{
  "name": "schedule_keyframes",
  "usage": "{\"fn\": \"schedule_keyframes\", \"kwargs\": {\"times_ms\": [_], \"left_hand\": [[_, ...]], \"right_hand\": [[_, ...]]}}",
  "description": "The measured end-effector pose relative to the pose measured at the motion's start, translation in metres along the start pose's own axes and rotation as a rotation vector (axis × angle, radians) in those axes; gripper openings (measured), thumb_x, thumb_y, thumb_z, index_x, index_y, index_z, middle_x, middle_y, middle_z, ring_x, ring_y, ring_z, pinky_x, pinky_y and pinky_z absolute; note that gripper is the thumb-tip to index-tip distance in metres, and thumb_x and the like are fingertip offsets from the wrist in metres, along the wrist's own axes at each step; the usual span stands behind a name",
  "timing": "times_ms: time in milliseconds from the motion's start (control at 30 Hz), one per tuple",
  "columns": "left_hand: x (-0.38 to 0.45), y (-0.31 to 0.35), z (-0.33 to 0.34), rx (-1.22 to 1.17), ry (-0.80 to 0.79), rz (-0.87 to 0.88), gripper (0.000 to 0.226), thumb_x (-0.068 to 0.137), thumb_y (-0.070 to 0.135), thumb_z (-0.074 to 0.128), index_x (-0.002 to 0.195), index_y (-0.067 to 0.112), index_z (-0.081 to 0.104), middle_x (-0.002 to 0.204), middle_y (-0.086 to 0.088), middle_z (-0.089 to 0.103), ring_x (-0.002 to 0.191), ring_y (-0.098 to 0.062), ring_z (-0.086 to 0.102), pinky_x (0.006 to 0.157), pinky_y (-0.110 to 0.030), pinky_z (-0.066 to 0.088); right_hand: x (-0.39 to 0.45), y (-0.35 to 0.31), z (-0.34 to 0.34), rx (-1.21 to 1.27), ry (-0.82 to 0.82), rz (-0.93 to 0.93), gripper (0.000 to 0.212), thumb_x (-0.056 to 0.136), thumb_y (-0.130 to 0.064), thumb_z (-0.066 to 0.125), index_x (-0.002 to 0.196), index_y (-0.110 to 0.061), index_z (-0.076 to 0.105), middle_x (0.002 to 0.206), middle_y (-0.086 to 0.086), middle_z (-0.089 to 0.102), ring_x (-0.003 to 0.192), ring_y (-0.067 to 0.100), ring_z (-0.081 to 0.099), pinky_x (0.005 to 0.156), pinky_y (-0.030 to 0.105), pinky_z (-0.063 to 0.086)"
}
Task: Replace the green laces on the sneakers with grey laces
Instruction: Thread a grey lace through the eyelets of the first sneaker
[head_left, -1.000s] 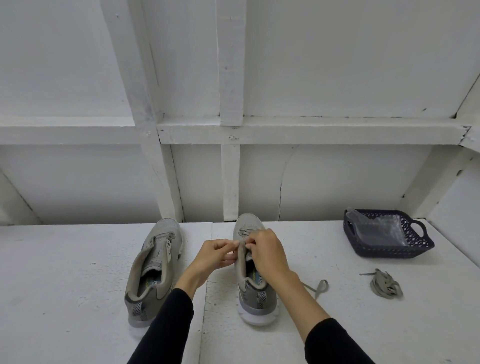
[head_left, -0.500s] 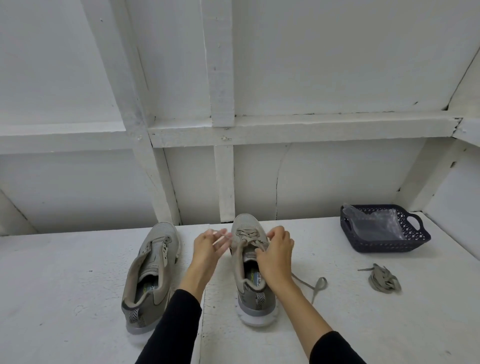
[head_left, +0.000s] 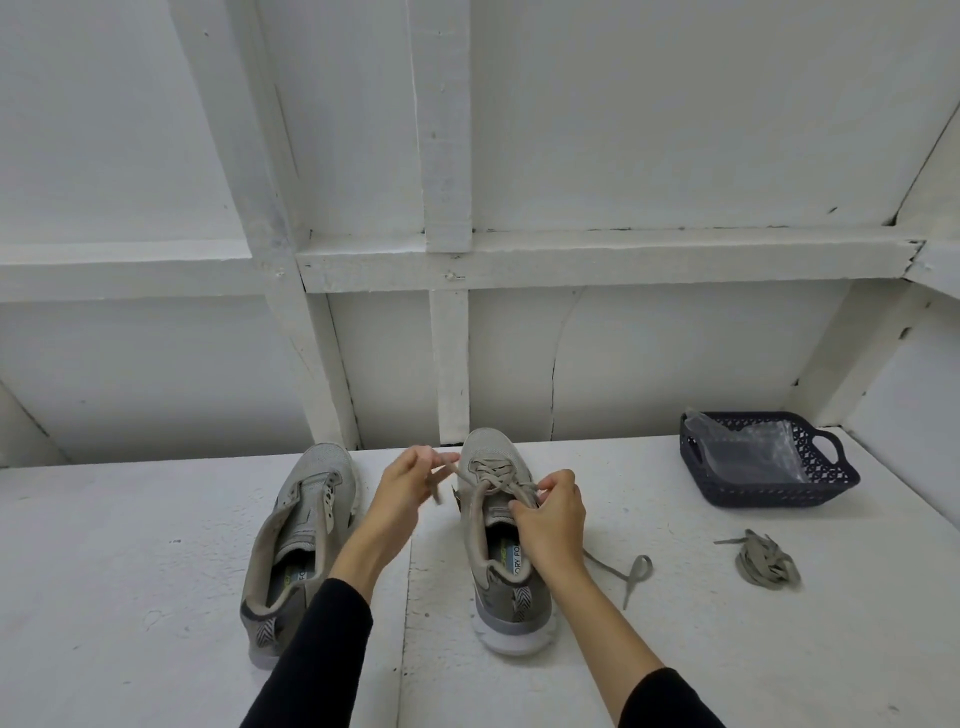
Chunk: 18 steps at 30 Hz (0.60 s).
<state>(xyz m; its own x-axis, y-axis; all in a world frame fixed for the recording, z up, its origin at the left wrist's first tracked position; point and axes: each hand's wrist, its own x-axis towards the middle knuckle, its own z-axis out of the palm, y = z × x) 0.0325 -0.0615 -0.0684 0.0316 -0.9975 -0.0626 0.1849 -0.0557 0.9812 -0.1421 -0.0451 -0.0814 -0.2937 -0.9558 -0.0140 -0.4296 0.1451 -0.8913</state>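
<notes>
The left hand (head_left: 402, 493) now draws a lace end (head_left: 441, 480) out toward nine o'clock of the right sneaker (head_left: 498, 540), away from the right hand (head_left: 553, 514).

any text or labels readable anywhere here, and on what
"ORY FO": partial print on the insole of the right sneaker, the rest hidden.
Insole label in the left sneaker: too blurred to read.
Dark basket, its plastic bag, loose lace bundle: no text visible.

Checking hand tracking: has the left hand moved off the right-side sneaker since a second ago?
Yes. The left hand has drawn leftward off the laced sneaker, pulling a lace end out toward the unlaced sneaker.
</notes>
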Motion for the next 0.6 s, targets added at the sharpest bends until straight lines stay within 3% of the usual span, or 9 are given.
{"fn": "schedule_keyframes", "kwargs": {"times_ms": [67, 100, 133, 200, 300, 367, 433, 500, 600], "left_hand": [[-0.001, 0.003, 0.005, -0.362, 0.114, -0.072, 0.031, 0.106, 0.025, 0.035, 0.08, 0.013, 0.046, 0.068, 0.001, 0.059, 0.063, -0.01, 0.059, 0.072, -0.029, 0.053], [-0.001, 0.004, 0.006, -0.373, 0.158, -0.074, 0.031, 0.106, 0.028, 0.035, 0.079, 0.014, 0.043, 0.064, 0.001, 0.047, 0.053, -0.008, 0.047, 0.061, -0.024, 0.05], [-0.002, 0.006, 0.005, -0.21, 0.177, -0.049, 0.031, 0.105, 0.031, 0.037, 0.08, 0.015, 0.042, 0.065, 0.001, 0.039, 0.05, -0.007, 0.036, 0.053, -0.021, 0.042], [-0.002, -0.001, 0.002, 0.373, 0.118, 0.065, 0.024, 0.102, 0.038, 0.044, 0.086, 0.02, 0.047, 0.067, 0.004, 0.041, 0.054, -0.007, 0.034, 0.053, -0.022, 0.033], [0.004, -0.012, -0.002, 0.936, -0.058, 0.174, 0.016, 0.096, 0.049, 0.05, 0.091, 0.037, 0.059, 0.085, 0.014, 0.059, 0.086, -0.007, 0.05, 0.074, -0.029, 0.042], [0.008, -0.014, -0.002, 0.959, -0.131, 0.134, 0.016, 0.094, 0.047, 0.055, 0.082, 0.039, 0.062, 0.094, 0.015, 0.061, 0.103, -0.013, 0.041, 0.088, -0.033, 0.041], [0.008, -0.01, -0.001, 0.947, -0.103, 0.128, 0.021, 0.096, 0.042, 0.055, 0.077, 0.037, 0.062, 0.092, 0.012, 0.062, 0.106, -0.017, 0.037, 0.093, -0.035, 0.04], [0.004, -0.008, -0.002, 0.988, 0.018, 0.136, 0.031, 0.1, 0.04, 0.047, 0.077, 0.026, 0.061, 0.083, 0.008, 0.062, 0.105, -0.022, 0.037, 0.088, -0.037, 0.04], [-0.003, -0.008, 0.0, 0.973, 0.134, 0.083, 0.045, 0.103, 0.042, 0.039, 0.069, 0.02, 0.057, 0.063, 0.011, 0.05, 0.09, -0.021, 0.042, 0.077, -0.037, 0.038]], "right_hand": [[0.0, 0.001, 0.0, 0.009, -0.001, 0.011, 0.033, 0.081, -0.008, 0.07, 0.098, -0.011, 0.042, 0.103, 0.007, 0.047, 0.082, 0.015, 0.044, 0.055, 0.011, 0.032], [0.001, 0.001, 0.0, 0.013, -0.004, 0.015, 0.033, 0.081, -0.008, 0.07, 0.099, -0.012, 0.042, 0.103, 0.007, 0.047, 0.083, 0.016, 0.045, 0.055, 0.011, 0.032], [0.001, 0.001, 0.0, 0.017, -0.008, 0.018, 0.033, 0.081, -0.009, 0.07, 0.099, -0.012, 0.043, 0.103, 0.007, 0.047, 0.084, 0.016, 0.045, 0.055, 0.011, 0.032], [0.001, 0.002, 0.0, 0.017, -0.021, 0.022, 0.029, 0.082, -0.011, 0.07, 0.101, -0.011, 0.048, 0.104, 0.008, 0.048, 0.085, 0.017, 0.047, 0.058, 0.013, 0.032], [0.002, 0.002, 0.0, 0.01, -0.038, 0.015, 0.019, 0.082, -0.012, 0.07, 0.098, -0.013, 0.058, 0.105, 0.008, 0.049, 0.088, 0.019, 0.053, 0.07, 0.02, 0.038], [0.002, 0.002, 0.0, 0.006, -0.041, 0.004, 0.015, 0.082, -0.011, 0.07, 0.094, -0.014, 0.062, 0.104, 0.009, 0.051, 0.086, 0.019, 0.054, 0.072, 0.02, 0.04], [0.002, 0.002, -0.001, -0.001, -0.042, -0.009, 0.013, 0.082, -0.01, 0.07, 0.091, -0.015, 0.062, 0.103, 0.009, 0.052, 0.082, 0.015, 0.052, 0.065, 0.013, 0.038], [0.002, 0.003, 0.0, -0.011, -0.048, -0.012, 0.013, 0.082, -0.009, 0.069, 0.089, -0.017, 0.061, 0.103, 0.009, 0.052, 0.08, 0.013, 0.051, 0.06, 0.01, 0.035], [0.001, 0.003, 0.001, -0.026, -0.054, -0.005, 0.012, 0.083, -0.008, 0.066, 0.089, -0.017, 0.06, 0.104, 0.009, 0.052, 0.08, 0.014, 0.053, 0.06, 0.015, 0.038]]}}
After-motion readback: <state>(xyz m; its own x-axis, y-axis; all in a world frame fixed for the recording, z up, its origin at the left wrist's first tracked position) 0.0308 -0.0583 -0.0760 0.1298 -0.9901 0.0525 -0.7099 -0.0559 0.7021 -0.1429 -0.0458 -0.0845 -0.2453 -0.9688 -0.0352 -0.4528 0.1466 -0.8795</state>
